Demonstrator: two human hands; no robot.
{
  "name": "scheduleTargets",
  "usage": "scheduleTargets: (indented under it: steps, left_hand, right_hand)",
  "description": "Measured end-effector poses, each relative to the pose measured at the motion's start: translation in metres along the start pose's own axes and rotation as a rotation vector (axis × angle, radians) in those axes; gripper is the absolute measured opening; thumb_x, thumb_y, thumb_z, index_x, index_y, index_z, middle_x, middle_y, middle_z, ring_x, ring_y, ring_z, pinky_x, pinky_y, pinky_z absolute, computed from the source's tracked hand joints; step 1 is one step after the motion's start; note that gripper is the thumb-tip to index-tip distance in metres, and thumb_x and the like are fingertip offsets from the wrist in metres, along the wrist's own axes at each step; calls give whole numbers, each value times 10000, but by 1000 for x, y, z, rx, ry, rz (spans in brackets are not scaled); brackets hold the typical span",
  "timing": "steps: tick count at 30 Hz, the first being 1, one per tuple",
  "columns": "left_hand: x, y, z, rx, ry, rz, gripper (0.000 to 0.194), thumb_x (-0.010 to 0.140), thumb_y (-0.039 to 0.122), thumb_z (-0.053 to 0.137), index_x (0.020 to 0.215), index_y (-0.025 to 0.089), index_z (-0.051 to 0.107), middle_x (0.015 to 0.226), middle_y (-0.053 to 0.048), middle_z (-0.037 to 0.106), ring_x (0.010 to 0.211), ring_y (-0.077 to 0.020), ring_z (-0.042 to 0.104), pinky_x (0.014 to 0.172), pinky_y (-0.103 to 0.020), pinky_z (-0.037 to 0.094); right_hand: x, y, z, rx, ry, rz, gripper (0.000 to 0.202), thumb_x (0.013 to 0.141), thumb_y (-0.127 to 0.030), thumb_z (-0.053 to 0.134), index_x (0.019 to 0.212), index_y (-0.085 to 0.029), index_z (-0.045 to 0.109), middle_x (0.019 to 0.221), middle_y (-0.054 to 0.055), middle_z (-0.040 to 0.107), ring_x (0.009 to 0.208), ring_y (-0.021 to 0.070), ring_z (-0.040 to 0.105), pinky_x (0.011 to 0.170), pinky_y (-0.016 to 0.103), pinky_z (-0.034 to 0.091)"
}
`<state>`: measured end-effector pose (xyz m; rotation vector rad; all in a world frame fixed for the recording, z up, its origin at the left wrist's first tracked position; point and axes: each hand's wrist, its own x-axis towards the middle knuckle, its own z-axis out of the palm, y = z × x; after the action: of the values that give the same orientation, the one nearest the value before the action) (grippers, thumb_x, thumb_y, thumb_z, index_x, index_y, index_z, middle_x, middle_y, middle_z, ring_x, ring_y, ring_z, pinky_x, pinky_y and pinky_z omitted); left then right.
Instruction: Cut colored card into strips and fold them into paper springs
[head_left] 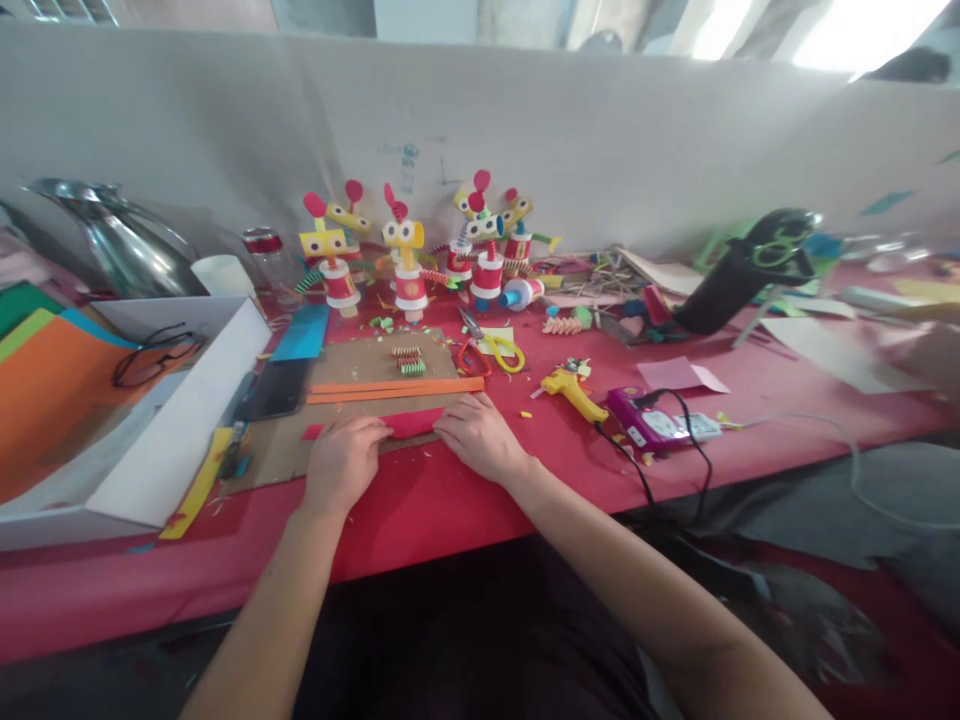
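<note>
From my remote seat, the white box (176,410) at far left seems to keep the coloured sheets (67,390) together. Next, the cardboard (274,455) probably shields the tabletop (420,530). The left hand (345,460), fingers curled, pinches the red paper strip (412,424) along the cardboard's near edge; the right hand (480,435), half closed, grips its right end, perhaps to steady it. Farther right, I see the glue gun (574,392) beside the purple power socket (637,425), probably for easy plugging.
</note>
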<state>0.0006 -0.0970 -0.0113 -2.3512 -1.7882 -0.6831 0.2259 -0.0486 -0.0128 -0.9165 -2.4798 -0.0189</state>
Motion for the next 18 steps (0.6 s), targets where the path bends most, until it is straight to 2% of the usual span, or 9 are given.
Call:
scheduleTargets:
  steps: [5, 11, 18]
  left_hand:
    - [5, 7, 1, 8, -22, 42, 195, 888, 243, 514, 869, 224, 707, 921, -48, 702, 891, -229, 624, 806, -364, 447]
    - [10, 5, -1, 24, -97, -128, 190, 893, 316, 521, 806, 219, 660, 890, -44, 674, 853, -214, 605, 730, -333, 416]
    - [14, 0, -4, 73, -158, -217, 241, 885, 391, 543, 742, 216, 629, 928, -44, 678, 984, -247, 569, 781, -362, 392]
  right_hand:
    - [1, -3, 3, 44, -29, 73, 193, 941, -221, 528, 878, -192, 708, 882, 59, 691, 884, 200, 553, 804, 332, 345]
    - [1, 6, 12, 181, 24, 315, 143, 896, -248, 600, 812, -198, 704, 869, 52, 670, 879, 204, 544, 807, 334, 388]
    - [-3, 15, 14, 180, 82, 384, 110, 813, -221, 696, 720, -163, 694, 796, 61, 617, 790, 190, 528, 833, 354, 390]
